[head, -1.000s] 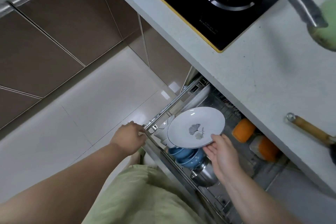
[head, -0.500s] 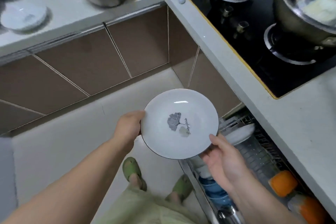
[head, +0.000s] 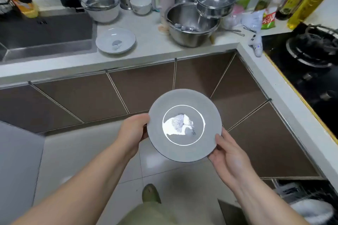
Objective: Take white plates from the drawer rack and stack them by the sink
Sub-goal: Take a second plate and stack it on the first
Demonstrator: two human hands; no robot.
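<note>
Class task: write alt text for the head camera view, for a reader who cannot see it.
Two bare hands, left hand and right hand, hold a white plate with a leaf print by its rim above the kitchen floor. Ahead, a matching plate sits on the counter beside the sink.

Leaf-printed white plate (head: 184, 125), face-up, midair

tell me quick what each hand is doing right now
Left hand: closed on the left rim of the white plate.
Right hand: holding the same plate at its lower right rim.
</note>
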